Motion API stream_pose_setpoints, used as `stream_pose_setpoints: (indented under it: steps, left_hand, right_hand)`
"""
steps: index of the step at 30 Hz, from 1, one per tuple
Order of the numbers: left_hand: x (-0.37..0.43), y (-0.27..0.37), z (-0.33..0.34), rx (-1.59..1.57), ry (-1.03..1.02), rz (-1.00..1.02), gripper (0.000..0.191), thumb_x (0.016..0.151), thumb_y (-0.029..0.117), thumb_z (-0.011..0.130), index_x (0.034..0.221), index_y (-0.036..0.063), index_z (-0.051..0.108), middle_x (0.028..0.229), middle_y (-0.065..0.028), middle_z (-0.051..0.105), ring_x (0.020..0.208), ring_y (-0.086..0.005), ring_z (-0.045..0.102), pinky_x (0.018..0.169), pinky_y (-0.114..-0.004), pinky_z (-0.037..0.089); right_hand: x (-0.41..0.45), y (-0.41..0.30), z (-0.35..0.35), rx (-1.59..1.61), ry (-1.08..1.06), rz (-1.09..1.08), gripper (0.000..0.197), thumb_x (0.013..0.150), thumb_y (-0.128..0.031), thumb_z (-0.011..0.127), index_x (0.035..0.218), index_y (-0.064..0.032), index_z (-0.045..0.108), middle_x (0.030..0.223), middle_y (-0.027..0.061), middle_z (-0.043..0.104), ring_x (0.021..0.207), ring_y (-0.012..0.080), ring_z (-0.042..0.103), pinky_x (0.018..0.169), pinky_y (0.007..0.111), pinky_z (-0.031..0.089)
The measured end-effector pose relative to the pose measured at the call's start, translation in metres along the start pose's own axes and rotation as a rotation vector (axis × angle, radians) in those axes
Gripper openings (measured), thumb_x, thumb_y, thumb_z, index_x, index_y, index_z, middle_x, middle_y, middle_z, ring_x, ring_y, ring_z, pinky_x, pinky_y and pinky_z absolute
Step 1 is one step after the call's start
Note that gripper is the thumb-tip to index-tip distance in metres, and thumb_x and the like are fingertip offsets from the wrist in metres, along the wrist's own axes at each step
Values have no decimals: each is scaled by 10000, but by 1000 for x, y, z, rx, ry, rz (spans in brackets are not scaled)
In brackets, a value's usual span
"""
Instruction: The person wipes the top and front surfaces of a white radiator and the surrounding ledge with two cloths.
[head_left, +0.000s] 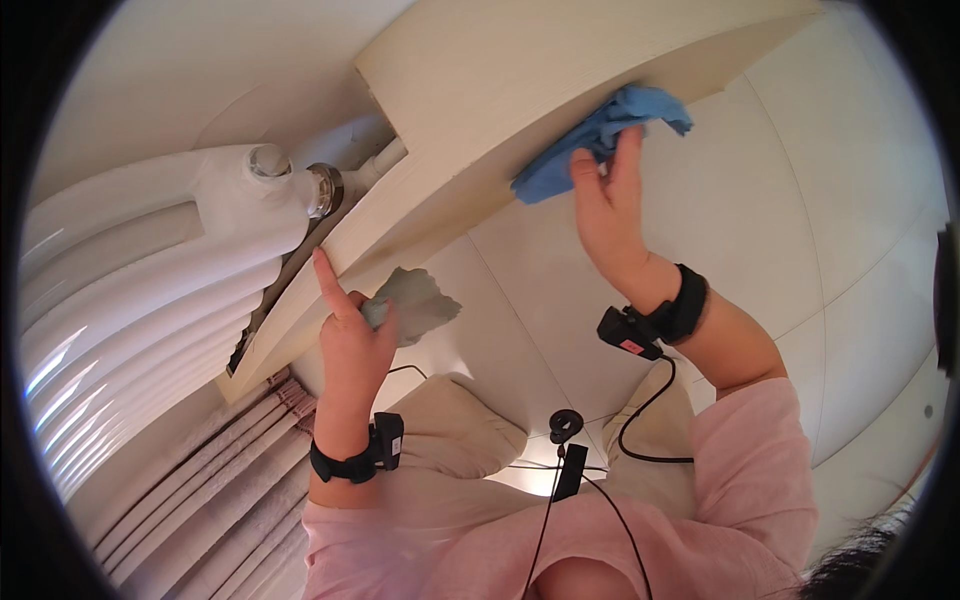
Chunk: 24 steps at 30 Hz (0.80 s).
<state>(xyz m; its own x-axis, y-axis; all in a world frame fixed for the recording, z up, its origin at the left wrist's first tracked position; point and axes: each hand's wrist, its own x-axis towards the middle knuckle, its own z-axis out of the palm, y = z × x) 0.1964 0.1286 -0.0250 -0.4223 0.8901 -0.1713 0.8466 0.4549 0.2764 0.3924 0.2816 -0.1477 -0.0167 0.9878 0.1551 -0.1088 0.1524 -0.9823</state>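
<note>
My right hand grips a crumpled blue cloth and presses it to the side face of a long cream-painted panel. On the left, my left hand pinches a ragged-edged grey sheet between thumb and fingers; its material cannot be told for certain. The index finger of that hand is stretched out, its tip at the panel's edge near the radiator. Part of the blue cloth folds over beyond my right fingertips.
A white ribbed radiator with a metal pipe fitting stands close behind the panel at left. Pale curtain folds hang lower left. Large light floor tiles lie below. A black cable runs from my right wrist strap.
</note>
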Motion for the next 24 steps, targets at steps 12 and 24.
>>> stream_pose_setpoints:
  steps: [12,24]
  left_hand:
    - [-1,-4,3,15,-1,-4,922,732,63,610,1403,12,-20,674,-143,579,569,-319,582,541,-364,469]
    - [0,-4,-2,4,4,5,920,725,51,617,1404,11,-2,660,-153,580,582,-342,582,542,-383,463]
  right_hand:
    - [23,-30,-12,-707,-198,-940,93,682,-126,636,759,-174,620,1061,50,533,1102,321,461,923,497,338]
    - [19,-55,22,-705,-275,-1012,120,688,-151,583,801,-166,622,1004,-24,570,1026,231,512,943,427,350]
